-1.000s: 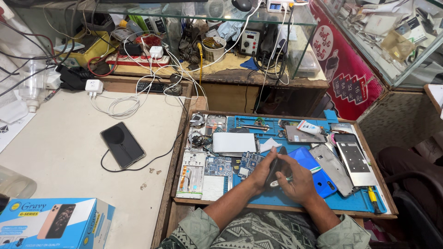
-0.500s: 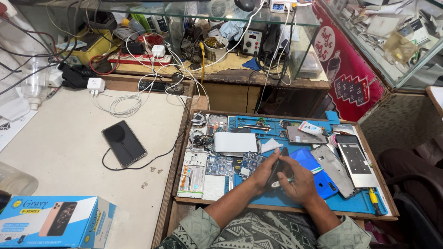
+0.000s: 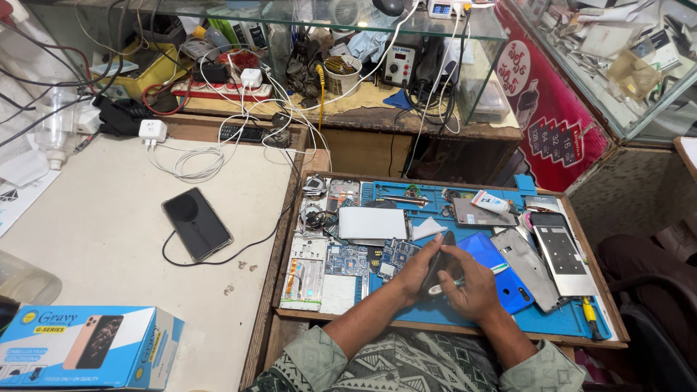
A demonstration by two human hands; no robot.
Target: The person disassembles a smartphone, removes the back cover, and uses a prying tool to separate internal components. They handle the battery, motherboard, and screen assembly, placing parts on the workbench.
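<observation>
Little has shifted since a moment ago: your left hand still grips the dark phone upright over the blue mat. Your right hand stays closed on a small green-tipped tool pressed against the phone, beside the blue back cover.

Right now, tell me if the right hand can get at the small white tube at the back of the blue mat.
Probably yes. The right hand holds a thin tool against the dark phone, but only flat parts lie between it and the white tube on the blue mat.
</observation>
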